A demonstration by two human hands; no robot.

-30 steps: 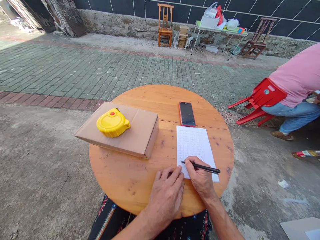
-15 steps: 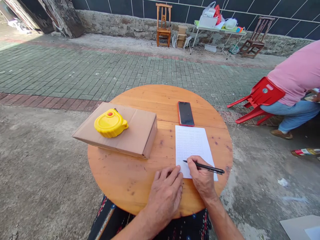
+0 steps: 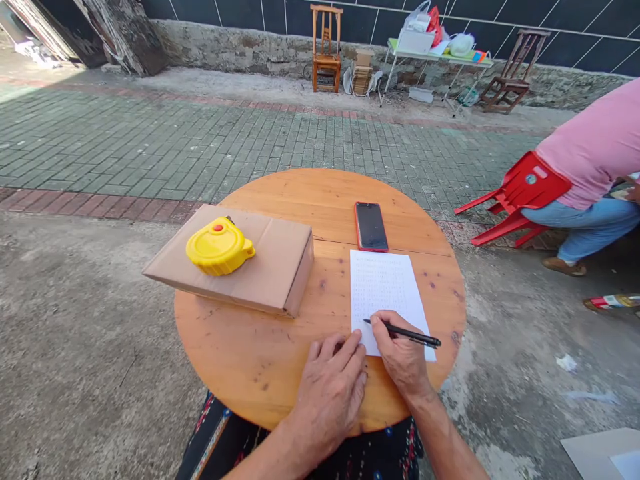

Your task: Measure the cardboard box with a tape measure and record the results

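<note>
A black pen (image 3: 411,334) is pinched in my right hand (image 3: 403,357), its tip at the lower left part of a white sheet of paper (image 3: 387,283). Rows of small handwriting cover the upper part of the sheet; the words are too small to read. My left hand (image 3: 334,377) lies on the wooden table with fingers stretched out, one fingertip touching the paper's lower left edge. Just beyond the sheet lies a phone (image 3: 371,227) with a red case and a dark screen.
On the round table (image 3: 260,360), a cardboard box (image 3: 270,267) at left carries a yellow tape measure (image 3: 218,248). To the right, a person in a pink shirt (image 3: 600,143) sits on a red chair (image 3: 533,180). A loaded folding table (image 3: 440,57) and wooden chairs stand by the far wall.
My right hand and the pen have shifted slightly; the pen's back end has swung a little to the left. My left hand, the paper and the phone stay in place.
</note>
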